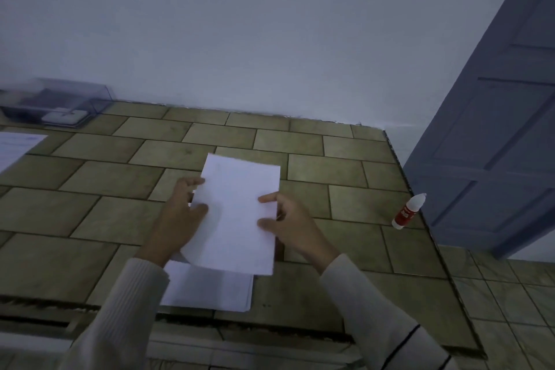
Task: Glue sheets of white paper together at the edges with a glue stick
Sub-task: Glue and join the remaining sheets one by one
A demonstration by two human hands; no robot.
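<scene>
I hold a white sheet of paper (237,213) above the tiled counter (120,189). My left hand (180,216) pinches its left edge, thumb on top. My right hand (288,222) pinches its right edge with thumb and forefinger. Under the sheet, near the counter's front edge, lies a small stack of white paper (210,288), partly hidden by the held sheet and my left sleeve. A glue bottle (408,211) with a red label and white cap lies tilted at the counter's right edge, well to the right of my right hand.
A clear plastic box (57,105) with items inside stands at the back left against the white wall. A printed sheet (16,147) lies at the far left. A blue panelled door (495,129) stands open to the right of the counter, above a tiled floor (510,294).
</scene>
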